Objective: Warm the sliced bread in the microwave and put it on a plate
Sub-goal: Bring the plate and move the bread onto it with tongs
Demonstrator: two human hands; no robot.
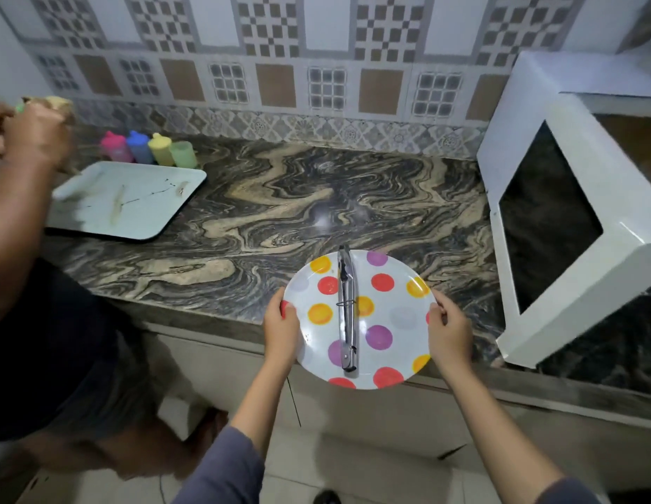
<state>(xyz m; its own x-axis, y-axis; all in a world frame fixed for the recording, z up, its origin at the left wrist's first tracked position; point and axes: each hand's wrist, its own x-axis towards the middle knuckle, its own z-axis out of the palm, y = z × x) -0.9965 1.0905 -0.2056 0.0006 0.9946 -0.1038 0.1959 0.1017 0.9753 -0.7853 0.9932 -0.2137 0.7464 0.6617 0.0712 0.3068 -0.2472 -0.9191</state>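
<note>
Little seems done yet; the left hand (280, 327) and right hand (449, 332) each pinch the plate (407, 343) rim in their grip, above the tabletop (280, 212) edge; only tongs (347, 311) lie on it; no bread shows; the microwave (556, 220) stands near.

head cam, worn by me | wide-angle, faces forward and down | closest: my left hand (280, 331), right hand (449, 336), plate (386, 303) low centre | counter (280, 212) mid | microwave (553, 220) right edge | tiled wall (316, 49) farthest, top | single view
</note>
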